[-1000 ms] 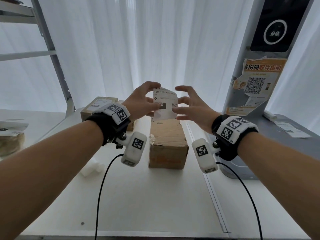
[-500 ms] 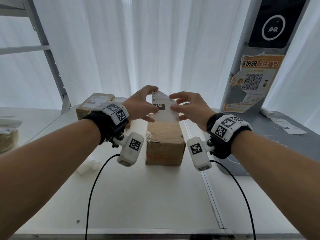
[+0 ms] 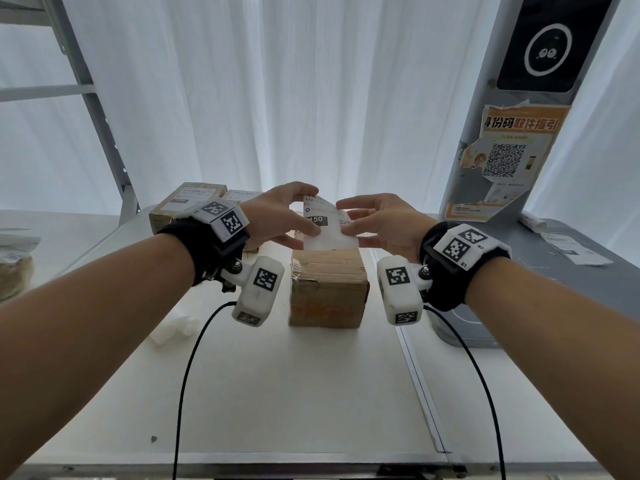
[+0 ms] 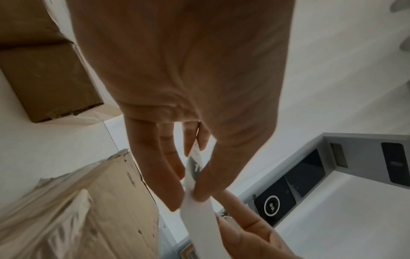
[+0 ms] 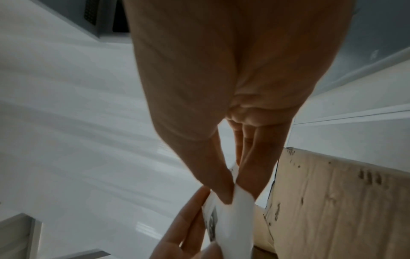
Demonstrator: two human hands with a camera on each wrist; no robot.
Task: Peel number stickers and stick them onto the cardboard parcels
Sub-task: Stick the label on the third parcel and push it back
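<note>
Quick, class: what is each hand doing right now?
Left hand: pinching the left edge of the sticker sheet.
Right hand: pinching the sheet's right edge, above the cardboard parcel.

A parcel pickup point is suggested. A grey kiosk column (image 3: 485, 109) with a dark round-lens screen (image 3: 547, 43) is seen at the right, and an orange poster (image 3: 512, 150) with a QR code and Chinese print is stuck on it. Labelled cardboard parcels (image 3: 188, 199) are set on a white surface (image 3: 277, 393), a metal shelf frame (image 3: 93, 109) is seen at the left, and white curtains (image 3: 277, 81) are hung behind.
</note>
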